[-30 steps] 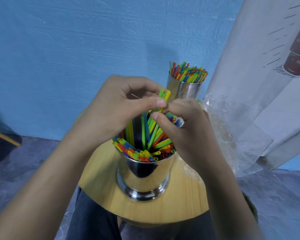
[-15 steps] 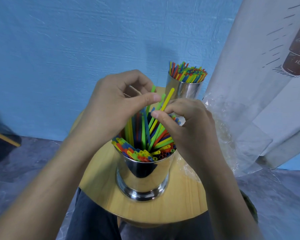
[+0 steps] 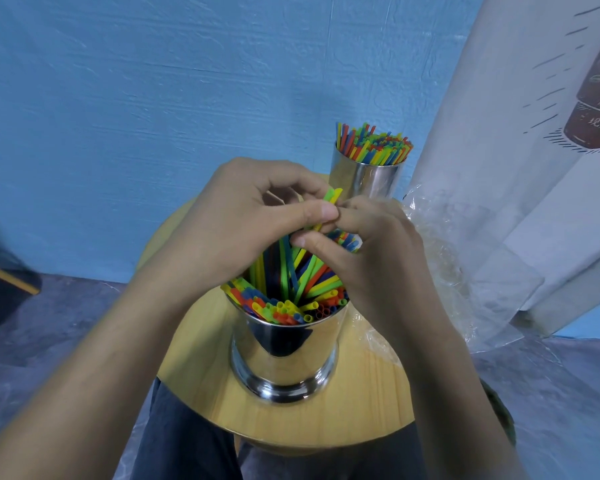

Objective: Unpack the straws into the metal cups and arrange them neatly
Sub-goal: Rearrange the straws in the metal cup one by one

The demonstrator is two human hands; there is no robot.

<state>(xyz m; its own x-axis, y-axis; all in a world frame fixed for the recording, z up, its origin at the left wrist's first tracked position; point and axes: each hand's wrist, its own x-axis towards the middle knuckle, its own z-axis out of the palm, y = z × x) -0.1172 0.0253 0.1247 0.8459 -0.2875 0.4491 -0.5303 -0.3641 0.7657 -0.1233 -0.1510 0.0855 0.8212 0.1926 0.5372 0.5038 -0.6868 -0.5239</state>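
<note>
Here: my left hand [image 3: 243, 230] and right hand [image 3: 371, 261], both pinched on straws [image 3: 331, 198]; cup [image 3: 284, 348] below them, second cup [image 3: 368, 178] beyond, bag [image 3: 451, 271] right of my right hand.

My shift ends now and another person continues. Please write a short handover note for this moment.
Left hand: pinches a few green and yellow straws above the near cup.
Right hand: pinches the same straws from the right.
Things: near cup on the table, full of straws, some leaning; far cup behind it, filled; bag at the right, apparently empty.
Done: straws are in both cups.
Left: probably lower the pinched straws and straighten the leaning ones.
</note>
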